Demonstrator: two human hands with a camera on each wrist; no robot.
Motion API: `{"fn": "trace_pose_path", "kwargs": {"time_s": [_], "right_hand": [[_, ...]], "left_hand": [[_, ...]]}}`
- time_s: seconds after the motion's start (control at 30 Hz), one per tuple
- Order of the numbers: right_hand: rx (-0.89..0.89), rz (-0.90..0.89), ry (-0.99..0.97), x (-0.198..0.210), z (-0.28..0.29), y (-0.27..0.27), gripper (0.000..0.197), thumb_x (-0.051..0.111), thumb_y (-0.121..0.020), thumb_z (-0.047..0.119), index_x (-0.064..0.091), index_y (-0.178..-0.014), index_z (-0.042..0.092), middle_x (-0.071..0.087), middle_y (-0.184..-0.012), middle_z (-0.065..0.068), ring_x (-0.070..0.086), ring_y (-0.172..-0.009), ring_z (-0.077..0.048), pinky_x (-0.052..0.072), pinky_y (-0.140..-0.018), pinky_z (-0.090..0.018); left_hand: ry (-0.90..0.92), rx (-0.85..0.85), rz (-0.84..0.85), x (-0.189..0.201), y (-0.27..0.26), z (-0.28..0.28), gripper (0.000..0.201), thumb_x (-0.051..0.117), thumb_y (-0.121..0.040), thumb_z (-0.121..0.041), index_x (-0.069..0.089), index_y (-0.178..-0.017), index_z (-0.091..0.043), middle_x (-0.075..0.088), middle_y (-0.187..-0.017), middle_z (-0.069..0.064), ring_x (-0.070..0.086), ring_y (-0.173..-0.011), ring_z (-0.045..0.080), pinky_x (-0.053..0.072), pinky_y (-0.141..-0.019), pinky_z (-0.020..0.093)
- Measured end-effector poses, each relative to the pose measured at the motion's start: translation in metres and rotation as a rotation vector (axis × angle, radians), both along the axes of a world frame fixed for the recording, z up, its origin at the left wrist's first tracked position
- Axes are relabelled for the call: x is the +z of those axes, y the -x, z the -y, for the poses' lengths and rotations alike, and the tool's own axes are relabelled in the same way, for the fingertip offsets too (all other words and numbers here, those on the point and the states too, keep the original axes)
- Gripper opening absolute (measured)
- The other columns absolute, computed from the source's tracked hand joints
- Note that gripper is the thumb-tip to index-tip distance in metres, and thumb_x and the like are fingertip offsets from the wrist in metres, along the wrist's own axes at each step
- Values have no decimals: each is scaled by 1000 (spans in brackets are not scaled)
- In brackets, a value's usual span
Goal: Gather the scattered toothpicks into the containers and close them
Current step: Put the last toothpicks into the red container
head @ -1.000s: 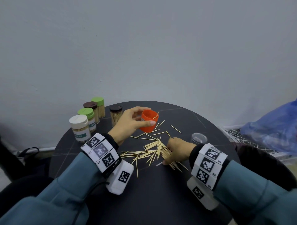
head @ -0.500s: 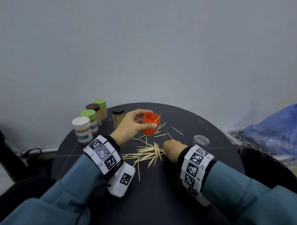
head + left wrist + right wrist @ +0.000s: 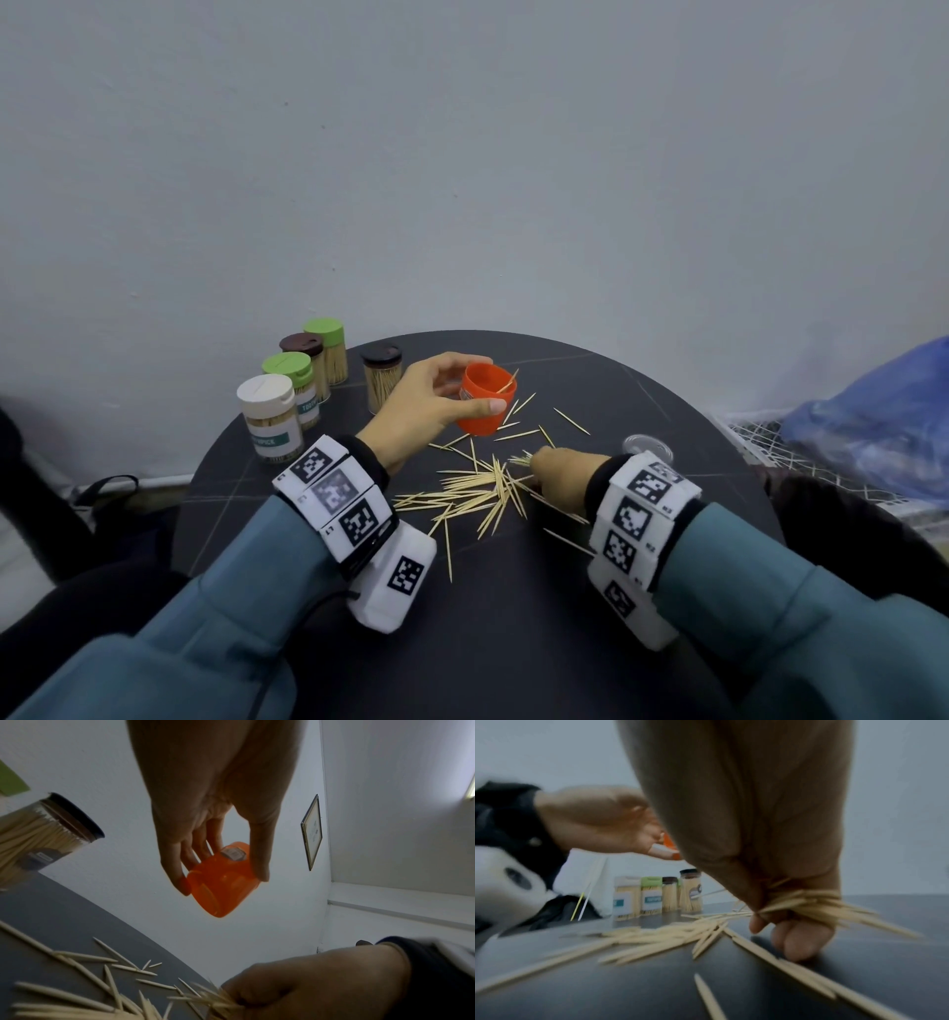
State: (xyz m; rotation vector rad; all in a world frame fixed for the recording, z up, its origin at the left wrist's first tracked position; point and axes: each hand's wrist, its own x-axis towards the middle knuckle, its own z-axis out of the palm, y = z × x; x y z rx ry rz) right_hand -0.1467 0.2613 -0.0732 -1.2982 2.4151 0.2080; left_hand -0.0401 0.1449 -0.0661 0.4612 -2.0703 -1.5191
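My left hand (image 3: 436, 395) grips an open orange container (image 3: 485, 398) just above the round dark table (image 3: 513, 616), tilted, with one toothpick sticking out of its mouth. From below, the orange container (image 3: 223, 880) shows between thumb and fingers of the left hand (image 3: 218, 850). My right hand (image 3: 557, 473) is curled round a bunch of toothpicks (image 3: 805, 902) low over the table. A loose pile of toothpicks (image 3: 477, 493) lies between both hands, with several more scattered by the container.
Several closed toothpick jars stand at the table's back left: a white-capped jar (image 3: 269, 419), two green-capped jars (image 3: 292, 380) and two brown-capped jars (image 3: 381, 375). A clear lid (image 3: 647, 444) lies beyond my right wrist. A blue bag (image 3: 873, 406) lies on wire shelving at the right.
My right hand has slid left and forward over the pile and closed round a bunch of toothpicks. The left hand with the orange container has stayed in place.
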Motion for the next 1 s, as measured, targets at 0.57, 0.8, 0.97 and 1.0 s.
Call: {"fn": "trace_pose_path", "kwargs": {"time_s": [0.57,0.8,0.97,1.0], "right_hand": [[-313,938,1227,42,10,33,27,20,-103,8,38,-85,18,41,-69,0,45,-60,-11,39,-59,-23],[-97,850,1341,56,21,8,21,21,-103,15,40,-95,18,59,-78,3,60,-84,-15,44,-80,-23],[-13,815,1212,25,28,-6,19,23,-103,23,42,-103,18,69,-99,10,64,-96,-5,32,-109,-45],[-24,835,1205,22,29,-6,20,23,-103,22,42,-103,16,68,-107,7,63,-97,-2,33,-110,-43]], "left_hand": [[2,-4,44,-6,2,5,50,78,-73,-19,58,-119,-23,63,-118,-1,58,-112,15,49,-95,35],[-27,-26,38,-5,3,2,48,76,-75,-15,57,-119,-21,65,-115,-1,61,-106,12,51,-83,23],[-73,-33,10,-5,2,1,50,75,-75,-13,57,-122,-14,66,-113,0,62,-107,13,51,-89,30],[-71,-35,7,-6,2,1,47,75,-76,-13,57,-120,-16,66,-114,0,62,-107,12,51,-90,30]]}}
